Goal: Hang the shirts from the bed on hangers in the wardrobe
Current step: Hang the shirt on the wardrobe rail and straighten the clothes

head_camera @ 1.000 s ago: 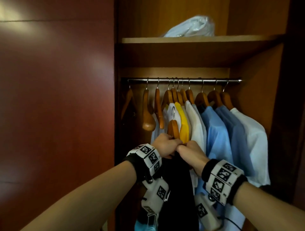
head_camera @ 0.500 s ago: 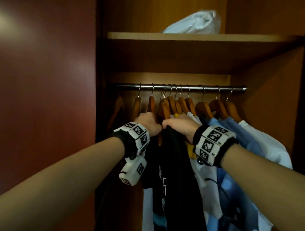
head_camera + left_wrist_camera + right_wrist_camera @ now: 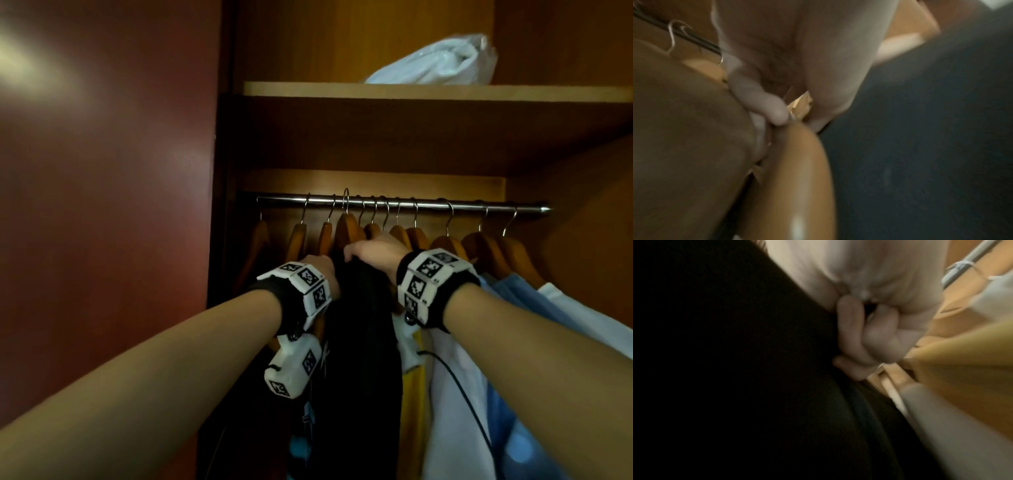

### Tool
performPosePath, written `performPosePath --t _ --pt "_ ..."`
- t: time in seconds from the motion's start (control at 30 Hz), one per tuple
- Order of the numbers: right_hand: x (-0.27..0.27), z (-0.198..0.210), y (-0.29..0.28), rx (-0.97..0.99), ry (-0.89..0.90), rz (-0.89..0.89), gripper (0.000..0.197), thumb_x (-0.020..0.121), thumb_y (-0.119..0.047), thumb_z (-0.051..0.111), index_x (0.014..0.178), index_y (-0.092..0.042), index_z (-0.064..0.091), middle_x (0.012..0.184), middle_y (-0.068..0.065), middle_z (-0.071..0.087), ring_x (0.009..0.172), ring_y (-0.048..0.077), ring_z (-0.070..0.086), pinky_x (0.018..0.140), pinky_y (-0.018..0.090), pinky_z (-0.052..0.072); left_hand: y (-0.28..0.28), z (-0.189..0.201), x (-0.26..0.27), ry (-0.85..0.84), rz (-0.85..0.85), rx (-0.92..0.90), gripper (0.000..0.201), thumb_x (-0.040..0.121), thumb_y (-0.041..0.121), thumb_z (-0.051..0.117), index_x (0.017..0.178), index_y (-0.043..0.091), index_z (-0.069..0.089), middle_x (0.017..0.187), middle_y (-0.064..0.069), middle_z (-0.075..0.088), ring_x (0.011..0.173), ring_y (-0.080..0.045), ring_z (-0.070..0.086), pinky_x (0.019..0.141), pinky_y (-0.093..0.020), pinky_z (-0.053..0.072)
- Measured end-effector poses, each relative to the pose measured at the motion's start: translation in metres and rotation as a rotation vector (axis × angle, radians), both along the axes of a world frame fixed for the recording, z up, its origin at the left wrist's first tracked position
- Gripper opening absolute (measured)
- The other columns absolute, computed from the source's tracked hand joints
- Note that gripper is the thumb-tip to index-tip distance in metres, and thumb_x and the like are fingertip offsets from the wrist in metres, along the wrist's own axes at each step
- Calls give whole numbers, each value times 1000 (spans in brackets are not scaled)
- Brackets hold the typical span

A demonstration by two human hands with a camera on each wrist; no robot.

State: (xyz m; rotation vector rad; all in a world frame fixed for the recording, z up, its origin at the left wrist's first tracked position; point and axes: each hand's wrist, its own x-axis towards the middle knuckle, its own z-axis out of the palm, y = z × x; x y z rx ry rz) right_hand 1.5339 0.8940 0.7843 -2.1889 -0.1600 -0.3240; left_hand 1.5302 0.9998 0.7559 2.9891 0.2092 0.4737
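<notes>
Under the wardrobe rail [image 3: 404, 205], both the left hand [image 3: 322, 270] and right hand [image 3: 373, 255] clutch the black shirt's [image 3: 363, 359] wooden hanger [image 3: 347, 228]; the limp, light cloth is best carried by the stiff hanger's shoulders.

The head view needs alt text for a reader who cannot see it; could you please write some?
Two hands, left hand and right hand, lift a black shirt on a wooden hanger, its hook at the wardrobe rail. Other shirts hang to the right; a white plastic bag lies on the shelf above.
</notes>
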Motion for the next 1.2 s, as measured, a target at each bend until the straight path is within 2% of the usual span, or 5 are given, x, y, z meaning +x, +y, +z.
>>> performPosePath --t 0.5,0.63,0.8,1.03,1.2 --pt "20 1 8 -47 -101 -54 15 93 -26 63 88 -13 58 87 5 60 72 17 57 65 31 51 17 -10 -10 -211 -136 -223 27 92 27 56 113 11 61 105 -7 62 94 -23 62 78 -33 54" --pt "28 -1 19 -181 -76 -74 50 94 -33 63 135 -8 51 130 13 56 112 29 60 92 37 53 14 -8 -11 -205 -132 -287 22 91 26 56 108 13 62 83 0 53 82 -20 59 71 -30 51" --pt "33 -2 19 -370 -59 -114 81 85 -38 65 154 -17 29 161 9 25 143 31 34 117 42 32 17 -12 -16 -231 -131 -322 17 92 23 57 103 11 63 95 -4 61 83 -19 59 71 -30 51" --pt "26 -20 19 -346 -9 -20 29 99 -34 56 112 -9 60 97 6 61 91 21 60 79 30 49 25 -16 -11 -258 -150 -377 27 93 25 54 116 14 63 106 -8 66 95 -24 64 78 -32 55" --pt "10 -42 16 -329 -156 -31 26 100 -34 52 90 -12 60 93 7 61 81 23 57 71 30 45 19 -17 -16 -300 -148 -422 23 91 24 53 107 13 67 104 -10 66 93 -27 64 79 -33 54"
